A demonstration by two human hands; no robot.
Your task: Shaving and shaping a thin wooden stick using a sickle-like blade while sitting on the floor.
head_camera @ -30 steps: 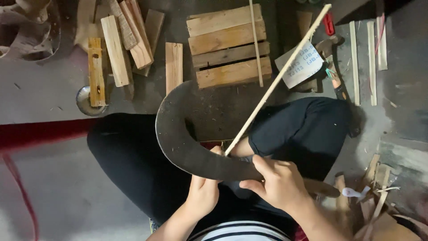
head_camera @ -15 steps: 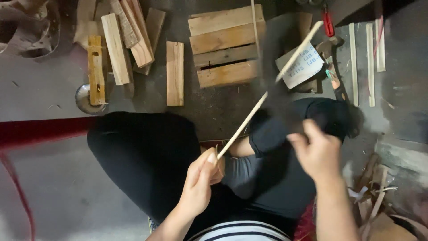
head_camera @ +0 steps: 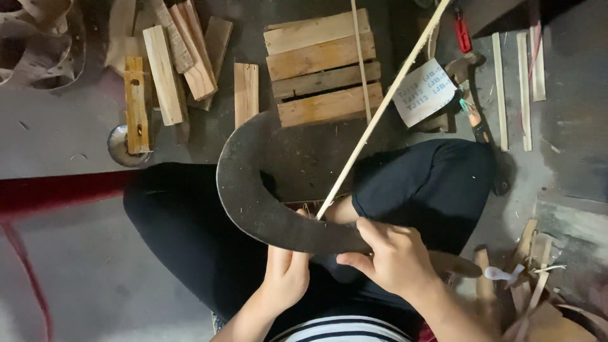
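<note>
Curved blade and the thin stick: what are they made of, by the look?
Curved blade: looks like dark metal, probably steel, dull and unpolished; the surface is matte grey-black with a mottled, pitted look and no shine. The right hand grips it near the handle end.
Thin stick: pale wood or split bamboo, cannot tell which; bare, light tan, straight and unpainted. The left hand holds its lower end.

The grey concrete floor (head_camera: 76, 266) bears a slatted wooden pallet (head_camera: 320, 66) and scattered wood offcuts (head_camera: 164, 69).

Black trousers (head_camera: 190, 240) cover both legs; a black-and-white striped top (head_camera: 342, 330) at the waist; forearms bare.
</note>
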